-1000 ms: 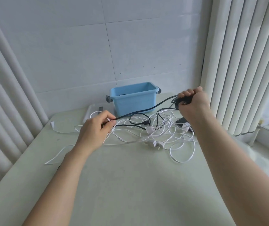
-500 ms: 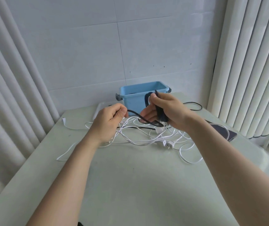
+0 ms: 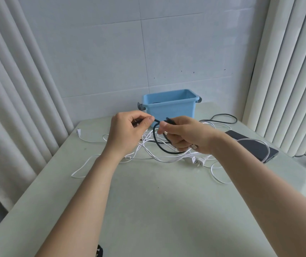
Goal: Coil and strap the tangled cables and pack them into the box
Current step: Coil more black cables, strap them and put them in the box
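Black cable (image 3: 168, 151) hangs looped between two hands above the pale table (image 3: 148, 201): the left hand (image 3: 128, 130) pinches it with thumb and forefinger, and the right hand (image 3: 187, 134) grips the loop with curled fingers. Tangled white cables (image 3: 159, 160) lie beneath. One blue box (image 3: 172, 110) stands by the tiled wall, and one phone (image 3: 254, 147) lies to the right.

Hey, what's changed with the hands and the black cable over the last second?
The right hand came in from the right to meet the left hand before the blue box. The black cable, stretched between them a second ago, now hangs in a loop below the right hand. Both hands kept hold of it; the white cables stayed tangled on the table.
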The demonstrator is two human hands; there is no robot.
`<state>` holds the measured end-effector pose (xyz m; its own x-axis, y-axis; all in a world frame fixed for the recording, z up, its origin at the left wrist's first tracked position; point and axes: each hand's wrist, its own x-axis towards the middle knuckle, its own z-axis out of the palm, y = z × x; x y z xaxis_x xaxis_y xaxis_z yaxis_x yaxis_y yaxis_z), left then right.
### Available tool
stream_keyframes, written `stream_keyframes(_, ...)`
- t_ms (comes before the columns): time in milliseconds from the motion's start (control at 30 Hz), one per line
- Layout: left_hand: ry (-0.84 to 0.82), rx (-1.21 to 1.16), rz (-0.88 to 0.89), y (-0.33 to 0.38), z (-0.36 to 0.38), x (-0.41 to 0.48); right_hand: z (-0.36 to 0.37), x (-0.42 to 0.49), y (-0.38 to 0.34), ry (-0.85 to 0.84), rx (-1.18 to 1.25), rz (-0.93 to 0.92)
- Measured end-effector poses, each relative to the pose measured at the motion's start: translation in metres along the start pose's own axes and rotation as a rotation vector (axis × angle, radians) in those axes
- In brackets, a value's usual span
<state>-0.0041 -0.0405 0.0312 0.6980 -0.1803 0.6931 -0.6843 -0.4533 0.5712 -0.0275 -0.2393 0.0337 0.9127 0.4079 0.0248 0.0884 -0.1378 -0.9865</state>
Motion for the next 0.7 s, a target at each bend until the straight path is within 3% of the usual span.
stream_keyframes(167, -0.006, -0.143, -0.029, -0.003, 0.003, 0.001, -0.004, -0.003, 0.0, -0.088, 0.287, 0.004)
stream_keyframes(367, -0.022, -0.116, -0.087, -0.027, 0.0, -0.007, -0.026, -0.009, -0.006, -0.005, 0.672, -0.067)
stream_keyframes(500, -0.101, -0.149, -0.139, -0.034, 0.007, -0.008, -0.044, -0.008, -0.003, 0.034, 0.941, -0.178)
stream_keyframes(700, -0.18, 0.012, -0.142, -0.037, 0.011, -0.01, -0.071, -0.016, -0.014, 0.144, 1.264, -0.426)
